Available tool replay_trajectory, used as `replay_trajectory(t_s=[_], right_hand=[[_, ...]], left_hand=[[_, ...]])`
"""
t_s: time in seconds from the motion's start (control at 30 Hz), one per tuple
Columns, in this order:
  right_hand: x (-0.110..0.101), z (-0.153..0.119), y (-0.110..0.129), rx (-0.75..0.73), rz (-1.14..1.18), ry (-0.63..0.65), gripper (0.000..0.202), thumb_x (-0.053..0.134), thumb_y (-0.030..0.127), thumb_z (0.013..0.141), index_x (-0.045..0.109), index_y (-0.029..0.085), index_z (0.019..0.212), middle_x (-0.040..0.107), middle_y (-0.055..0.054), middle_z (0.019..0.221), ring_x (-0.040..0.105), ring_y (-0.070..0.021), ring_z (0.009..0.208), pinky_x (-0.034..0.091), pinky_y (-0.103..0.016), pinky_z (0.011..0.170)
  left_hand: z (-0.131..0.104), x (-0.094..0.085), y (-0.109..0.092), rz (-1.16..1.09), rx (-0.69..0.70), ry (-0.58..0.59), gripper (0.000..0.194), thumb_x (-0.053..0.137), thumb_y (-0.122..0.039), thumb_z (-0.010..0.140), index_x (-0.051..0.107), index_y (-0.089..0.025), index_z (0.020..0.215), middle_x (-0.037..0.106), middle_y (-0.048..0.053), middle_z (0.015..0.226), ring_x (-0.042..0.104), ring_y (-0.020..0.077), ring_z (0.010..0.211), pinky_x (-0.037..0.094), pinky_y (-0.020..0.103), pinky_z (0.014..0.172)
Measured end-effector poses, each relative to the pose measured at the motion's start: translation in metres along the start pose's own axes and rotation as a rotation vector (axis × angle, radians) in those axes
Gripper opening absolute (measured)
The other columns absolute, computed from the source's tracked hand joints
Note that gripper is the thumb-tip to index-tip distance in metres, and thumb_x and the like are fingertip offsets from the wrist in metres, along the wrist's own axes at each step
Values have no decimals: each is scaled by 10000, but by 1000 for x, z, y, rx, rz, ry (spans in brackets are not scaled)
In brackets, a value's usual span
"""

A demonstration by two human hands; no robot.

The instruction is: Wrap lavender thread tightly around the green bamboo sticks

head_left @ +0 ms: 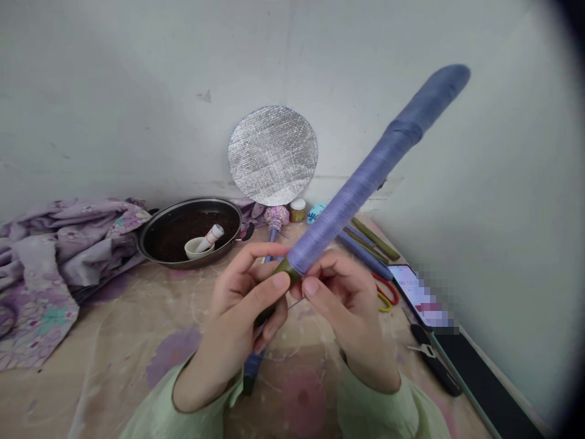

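Observation:
A green stick (351, 195), wound with purple thread over most of its length, slants up to the right in front of me. My left hand (242, 311) is closed round its bare green lower end, thumb on top near the edge of the winding. My right hand (351, 311) is pinched just beside that edge, fingers curled under the stick. A thin strand of thread (296, 303) runs below the stick to the right fingertips, which partly hide it. Beneath my hands lies another purple-wrapped rod (253, 364) with a dark green end.
A silver foil disc (273, 155) leans on the wall above a floral cloth knot (276, 216). A black pan (159, 235) holds a small cup (194, 249). Floral cloth (41, 274) is heaped left. Right are scissors (388, 296), a phone (414, 289), keys (434, 360) and more sticks (377, 238).

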State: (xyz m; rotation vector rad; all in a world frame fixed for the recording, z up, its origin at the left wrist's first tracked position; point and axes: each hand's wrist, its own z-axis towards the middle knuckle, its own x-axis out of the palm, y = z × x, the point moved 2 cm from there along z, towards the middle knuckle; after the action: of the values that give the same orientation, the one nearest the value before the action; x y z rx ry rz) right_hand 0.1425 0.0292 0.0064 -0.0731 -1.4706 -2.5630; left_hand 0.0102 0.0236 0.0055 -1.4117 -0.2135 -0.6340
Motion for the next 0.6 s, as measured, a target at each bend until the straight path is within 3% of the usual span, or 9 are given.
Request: replay_trajectory(t_s=[0.17, 0.43, 0.6], right_hand=[[0, -2, 1, 1, 33, 0, 132, 680, 108, 860, 650, 212, 783, 727, 41, 661, 653, -81, 560, 491, -159, 496], [0, 0, 3, -36, -12, -65, 164, 661, 83, 841, 641, 209, 737, 656, 64, 587, 585, -65, 529, 468, -144, 491], [0, 0, -2, -48, -46, -136, 142, 663, 94, 827, 648, 204, 739, 577, 73, 573, 492, -58, 480, 424, -152, 449]], left_hand=[[1, -3, -1, -97, -92, 72, 108, 676, -284, 914, 695, -266, 1018, 666, -33, 707, 361, -10, 330, 260, 50, 305], [4, -4, 3, -73, -48, 43, 120, 706, -283, 899, 695, -271, 1018, 670, -38, 726, 374, -11, 345, 275, 45, 308], [8, -9, 7, 17, 61, -23, 145, 700, -239, 912, 671, -277, 1049, 695, -34, 767, 428, -5, 379, 320, 49, 343]])
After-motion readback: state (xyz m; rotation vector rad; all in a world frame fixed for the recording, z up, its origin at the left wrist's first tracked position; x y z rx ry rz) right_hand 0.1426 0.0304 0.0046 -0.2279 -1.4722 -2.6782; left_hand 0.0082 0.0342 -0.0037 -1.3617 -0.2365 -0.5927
